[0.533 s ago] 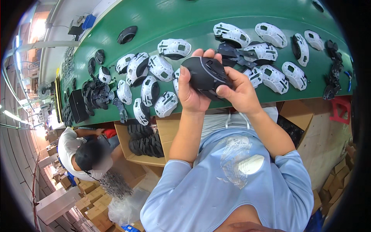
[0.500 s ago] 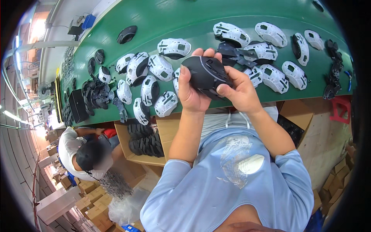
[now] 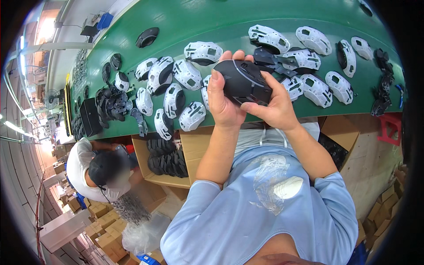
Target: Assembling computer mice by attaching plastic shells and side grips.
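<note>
A black computer mouse with a pale curved line across its top is held between both hands, above the near edge of the green table. My left hand cups its left side, thumb up along the edge and fingertips showing beyond the far side. My right hand is closed on the right end, its thumb against the near edge and its fingers at the far right side. The mouse's underside is hidden in my palms. White-and-black shell parts lie on the table around my hands.
Dark parts are heaped at the table's left beside a black box. Below the edge, a cardboard box holds black parts. A person in white bends at the left. A red stool stands right.
The mouse has turned slightly and shifted a little right in my hands. My right thumb has moved left, down along its near edge. The person at the left has shifted slightly.
</note>
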Tool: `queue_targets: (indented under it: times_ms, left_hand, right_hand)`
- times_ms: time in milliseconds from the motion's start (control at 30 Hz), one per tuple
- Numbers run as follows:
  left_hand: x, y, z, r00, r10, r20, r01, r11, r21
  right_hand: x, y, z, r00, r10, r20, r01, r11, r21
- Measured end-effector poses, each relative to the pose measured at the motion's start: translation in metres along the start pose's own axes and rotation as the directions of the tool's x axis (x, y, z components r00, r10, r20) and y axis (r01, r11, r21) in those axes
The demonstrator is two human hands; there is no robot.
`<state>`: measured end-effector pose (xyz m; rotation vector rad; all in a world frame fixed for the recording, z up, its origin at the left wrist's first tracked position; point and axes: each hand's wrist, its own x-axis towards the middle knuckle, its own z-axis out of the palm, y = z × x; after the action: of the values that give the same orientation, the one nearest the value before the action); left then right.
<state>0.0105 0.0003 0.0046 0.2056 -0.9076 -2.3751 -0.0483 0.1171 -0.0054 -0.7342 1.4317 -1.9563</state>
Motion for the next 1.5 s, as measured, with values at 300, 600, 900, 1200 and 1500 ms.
queue_targets:
  times_ms: [300, 600, 900, 1200, 1500]
  left_hand:
    - [-0.002, 0.006, -0.018, 0.964, 0.231, 0.130, -0.265, 0.824, 0.500]
    - [-0.005, 0.029, -0.008, 0.926, 0.138, 0.351, -0.346, 0.684, 0.642]
    - [0.007, 0.022, -0.006, 0.963, 0.192, 0.189, -0.268, 0.756, 0.598]
    - [0.023, 0.025, -0.012, 0.957, 0.096, 0.274, -0.247, 0.768, 0.591]
    - [0.043, 0.052, -0.001, 0.611, 0.051, 0.790, -0.735, 0.406, 0.543]
  right_hand:
    - [0.007, -0.004, -0.003, 0.990, -0.110, -0.085, 0.113, 0.993, 0.035]
    - [0.010, -0.017, 0.005, 0.981, -0.187, 0.052, 0.190, 0.979, -0.069]
    - [0.029, -0.010, 0.008, 0.980, -0.198, 0.028, 0.198, 0.980, 0.013]
    - [0.036, -0.005, -0.007, 0.965, -0.253, 0.066, 0.254, 0.967, -0.004]
    - [0.052, -0.028, -0.038, 0.738, -0.598, 0.313, 0.669, 0.711, -0.218]
